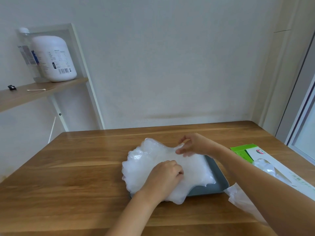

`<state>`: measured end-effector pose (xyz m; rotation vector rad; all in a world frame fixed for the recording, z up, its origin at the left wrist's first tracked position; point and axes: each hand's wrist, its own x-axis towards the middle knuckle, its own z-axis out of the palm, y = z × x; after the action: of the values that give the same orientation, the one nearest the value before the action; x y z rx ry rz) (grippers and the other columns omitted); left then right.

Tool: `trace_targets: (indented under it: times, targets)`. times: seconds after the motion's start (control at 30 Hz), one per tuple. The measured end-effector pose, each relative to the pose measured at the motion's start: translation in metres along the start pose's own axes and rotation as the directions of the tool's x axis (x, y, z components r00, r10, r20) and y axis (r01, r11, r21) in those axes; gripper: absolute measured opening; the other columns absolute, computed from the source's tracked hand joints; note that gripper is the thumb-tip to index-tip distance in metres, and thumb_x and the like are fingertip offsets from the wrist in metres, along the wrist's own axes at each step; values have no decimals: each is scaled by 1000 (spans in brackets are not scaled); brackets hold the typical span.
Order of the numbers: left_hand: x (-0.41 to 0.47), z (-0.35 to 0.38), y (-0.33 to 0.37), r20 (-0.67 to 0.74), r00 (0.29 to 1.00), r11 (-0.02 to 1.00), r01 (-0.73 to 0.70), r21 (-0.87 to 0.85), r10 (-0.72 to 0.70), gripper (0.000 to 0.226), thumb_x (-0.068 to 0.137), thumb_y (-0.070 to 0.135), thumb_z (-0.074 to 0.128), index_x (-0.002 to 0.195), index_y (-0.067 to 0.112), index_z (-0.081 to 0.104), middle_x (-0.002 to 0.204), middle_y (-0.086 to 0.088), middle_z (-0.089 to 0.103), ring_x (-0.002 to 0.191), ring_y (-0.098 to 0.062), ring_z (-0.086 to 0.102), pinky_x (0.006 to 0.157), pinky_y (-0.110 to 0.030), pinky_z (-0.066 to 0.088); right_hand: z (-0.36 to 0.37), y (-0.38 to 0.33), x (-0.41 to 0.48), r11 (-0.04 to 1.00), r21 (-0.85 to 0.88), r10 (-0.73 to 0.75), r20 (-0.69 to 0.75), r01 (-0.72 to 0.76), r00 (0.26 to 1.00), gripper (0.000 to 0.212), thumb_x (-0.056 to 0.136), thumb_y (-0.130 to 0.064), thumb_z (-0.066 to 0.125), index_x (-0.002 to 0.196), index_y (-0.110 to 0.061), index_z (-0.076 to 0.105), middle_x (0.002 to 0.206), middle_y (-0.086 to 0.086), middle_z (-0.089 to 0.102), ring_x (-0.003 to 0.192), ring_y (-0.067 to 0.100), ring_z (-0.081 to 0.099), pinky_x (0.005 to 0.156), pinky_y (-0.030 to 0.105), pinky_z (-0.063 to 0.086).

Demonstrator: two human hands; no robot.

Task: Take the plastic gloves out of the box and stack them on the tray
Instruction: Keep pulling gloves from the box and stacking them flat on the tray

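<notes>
A heap of clear plastic gloves (153, 160) covers most of the grey-blue tray (219, 181) in the middle of the wooden table. My left hand (166, 175) rests on the near part of the heap with its fingers curled into the plastic. My right hand (192, 144) pinches the far right edge of the top glove, lifting it slightly. The green and white glove box (265, 159) lies to the right of the tray, with a glove poking from its opening. Another loose glove (238, 200) lies on the table under my right forearm.
The wooden table (85, 176) runs to a white wall at the back. A shelf (34, 92) at the upper left holds a large white jug (54, 58), a cotton swab and a small black object. A window frame stands at the right edge.
</notes>
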<state>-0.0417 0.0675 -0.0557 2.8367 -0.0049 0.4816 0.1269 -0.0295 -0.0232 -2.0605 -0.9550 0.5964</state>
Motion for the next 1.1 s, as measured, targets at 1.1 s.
trace_targets:
  times: [1.1]
  targets:
    - [-2,10,-18,198,979,998,54,14,-56,47,101,37,43,144,19,43,151,5,39,137,-10,33,116,-24,13,21,-62,36,968,38,-249,278,248,928,43,93,3,50,124,-23,62,117,-16,65,109,-3,59,103,20,42]
